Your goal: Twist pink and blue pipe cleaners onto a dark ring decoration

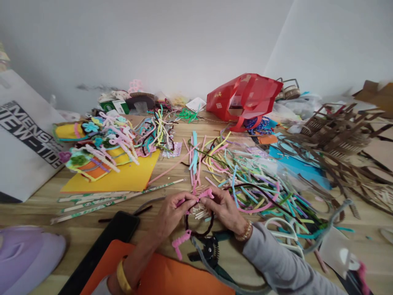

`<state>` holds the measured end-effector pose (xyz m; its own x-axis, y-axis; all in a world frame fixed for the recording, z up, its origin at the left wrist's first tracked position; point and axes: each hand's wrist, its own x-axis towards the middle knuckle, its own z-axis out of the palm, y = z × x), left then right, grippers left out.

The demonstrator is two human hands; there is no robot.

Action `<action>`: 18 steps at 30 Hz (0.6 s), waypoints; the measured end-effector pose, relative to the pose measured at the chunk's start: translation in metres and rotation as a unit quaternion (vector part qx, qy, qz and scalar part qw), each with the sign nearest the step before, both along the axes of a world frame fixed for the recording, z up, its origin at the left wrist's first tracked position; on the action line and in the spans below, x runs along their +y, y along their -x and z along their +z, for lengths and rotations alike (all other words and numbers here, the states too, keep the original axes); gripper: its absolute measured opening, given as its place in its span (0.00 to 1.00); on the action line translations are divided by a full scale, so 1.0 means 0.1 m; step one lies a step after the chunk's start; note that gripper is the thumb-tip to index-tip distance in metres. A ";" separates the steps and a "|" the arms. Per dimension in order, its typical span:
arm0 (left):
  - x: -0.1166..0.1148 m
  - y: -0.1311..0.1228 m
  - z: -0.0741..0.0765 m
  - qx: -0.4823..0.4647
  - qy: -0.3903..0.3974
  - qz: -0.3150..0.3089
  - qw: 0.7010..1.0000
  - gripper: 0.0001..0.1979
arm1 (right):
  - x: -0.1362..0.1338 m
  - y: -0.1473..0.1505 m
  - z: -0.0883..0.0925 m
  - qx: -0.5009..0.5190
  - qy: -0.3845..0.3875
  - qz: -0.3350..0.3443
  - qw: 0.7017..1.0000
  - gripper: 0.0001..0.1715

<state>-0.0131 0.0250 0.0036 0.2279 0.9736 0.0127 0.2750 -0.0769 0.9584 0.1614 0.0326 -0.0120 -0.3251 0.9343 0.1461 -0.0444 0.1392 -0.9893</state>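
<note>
My left hand [175,215] and my right hand [222,209] meet low in the middle of the wooden table [39,211]. Between their fingers I hold a pink pipe cleaner [204,194], bent into small kinks. Another pink length [181,242] hangs below my left hand. A dark pipe cleaner loop [196,229] lies under both hands. Just below my right wrist sits a black-handled wire-cutting tool [210,250], partly hidden by my sleeve. A heap of multicoloured pipe cleaners [254,192] spreads out to the right of my hands.
A yellow foam sheet [123,176] bears colourful pipe-cleaner flower crafts at the left. Striped paper sticks [107,203] lie near it. An orange felt sheet [159,272] and a black tablet [107,241] are close to me. A red bag [242,98] stands against the wall, with cardboard strips [340,139] at the right.
</note>
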 end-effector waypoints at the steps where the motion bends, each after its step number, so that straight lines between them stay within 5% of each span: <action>1: 0.01 0.01 -0.01 -0.012 0.010 -0.003 1.000 0.09 | 0.00 0.00 0.01 0.005 0.006 0.008 1.000 0.16; 18: 0.01 0.07 -0.14 -0.183 0.169 -0.087 0.965 0.07 | 0.03 -0.07 0.09 0.056 0.081 0.134 0.986 0.14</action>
